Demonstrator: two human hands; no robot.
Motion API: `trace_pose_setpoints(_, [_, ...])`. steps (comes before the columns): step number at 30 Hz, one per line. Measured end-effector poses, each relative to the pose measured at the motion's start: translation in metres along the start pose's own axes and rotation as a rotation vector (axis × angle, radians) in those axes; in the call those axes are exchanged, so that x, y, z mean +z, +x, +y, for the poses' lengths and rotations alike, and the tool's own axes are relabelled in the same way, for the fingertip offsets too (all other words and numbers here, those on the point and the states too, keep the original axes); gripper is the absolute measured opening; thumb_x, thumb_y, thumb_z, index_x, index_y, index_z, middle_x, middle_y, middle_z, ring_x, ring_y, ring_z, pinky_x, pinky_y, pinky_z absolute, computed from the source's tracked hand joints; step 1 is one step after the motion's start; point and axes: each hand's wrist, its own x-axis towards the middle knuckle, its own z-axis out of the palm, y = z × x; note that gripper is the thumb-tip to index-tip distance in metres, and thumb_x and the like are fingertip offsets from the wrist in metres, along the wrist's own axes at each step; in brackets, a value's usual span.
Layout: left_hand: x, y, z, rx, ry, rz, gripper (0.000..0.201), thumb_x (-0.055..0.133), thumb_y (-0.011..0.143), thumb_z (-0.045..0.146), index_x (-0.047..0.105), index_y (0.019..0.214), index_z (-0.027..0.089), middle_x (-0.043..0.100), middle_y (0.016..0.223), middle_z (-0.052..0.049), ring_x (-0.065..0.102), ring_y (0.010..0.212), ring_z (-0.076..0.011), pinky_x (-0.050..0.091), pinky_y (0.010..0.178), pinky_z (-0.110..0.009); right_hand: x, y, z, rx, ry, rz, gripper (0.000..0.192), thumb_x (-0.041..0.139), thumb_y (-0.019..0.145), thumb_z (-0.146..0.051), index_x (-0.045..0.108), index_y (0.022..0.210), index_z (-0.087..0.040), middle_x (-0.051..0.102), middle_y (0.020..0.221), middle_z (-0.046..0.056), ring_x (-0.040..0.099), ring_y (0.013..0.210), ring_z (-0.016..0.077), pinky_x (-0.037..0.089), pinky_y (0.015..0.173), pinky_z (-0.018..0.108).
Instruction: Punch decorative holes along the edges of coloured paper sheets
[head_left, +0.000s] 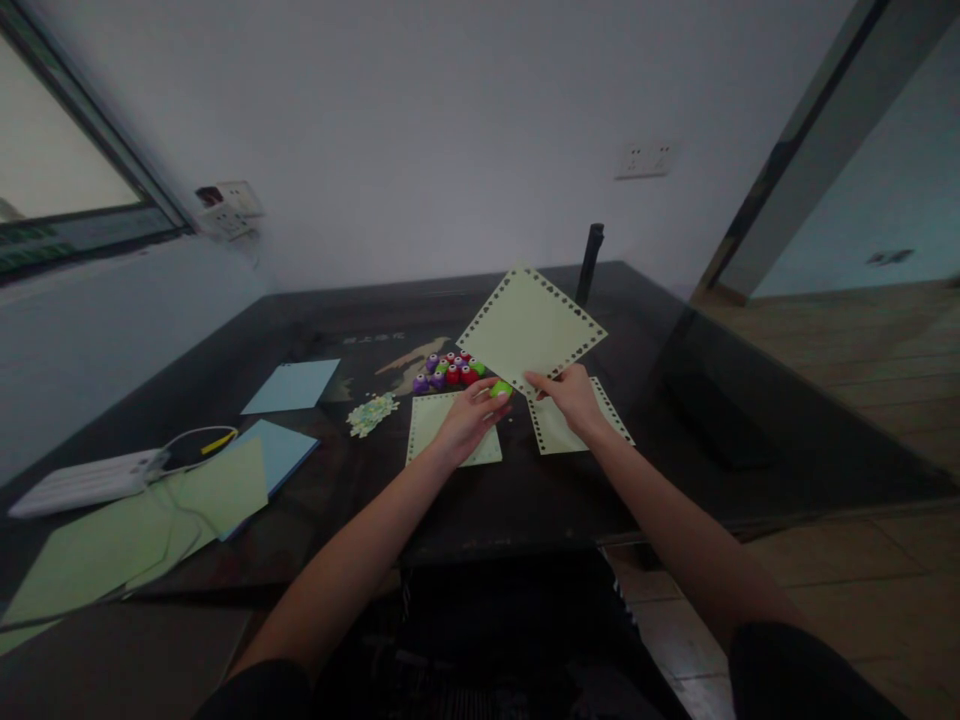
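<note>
My left hand (pixel 474 418) is closed around a small green craft paper punch (pixel 501 389), which is at the near corner of a pale green paper sheet (pixel 529 325). Small punched holes run along the edges of this sheet. My right hand (pixel 570 396) pinches the sheet near that same corner and keeps it raised above the table. Beneath my hands lie two more pale green sheets with holes along their edges, a left sheet (pixel 427 415) and a right sheet (pixel 559 430). Just beyond the left one stands a cluster of purple, red and green punches (pixel 452 374).
Punched paper bits (pixel 372 413) lie in a pile left of the sheets. Farther left are a blue sheet (pixel 292 386), stacked green paper (pixel 150 530) and a white power strip (pixel 90 482) with a cable. A black upright object (pixel 589 264) stands toward the back of the dark table (pixel 660 320).
</note>
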Motion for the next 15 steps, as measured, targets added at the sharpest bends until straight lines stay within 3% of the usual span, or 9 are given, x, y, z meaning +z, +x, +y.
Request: trace_pose_setpoints(15, [0.0016,0.0024,-0.0042,0.037,-0.028,-0.042,0.033,0.076,0.062,0.01,0.06,0.09,0.012,0.066,0.091,-0.006,0.062,0.088,-0.0132,0.042,0.094,-0.032,-0.0023,-0.0009,0.0,-0.067,-0.107,-0.039,0.022,0.069,0.064,-0.034,0.064,0.068,-0.013,0.066,0.063,0.006,0.056,0.05,0.0141,0.046,0.049,0.027])
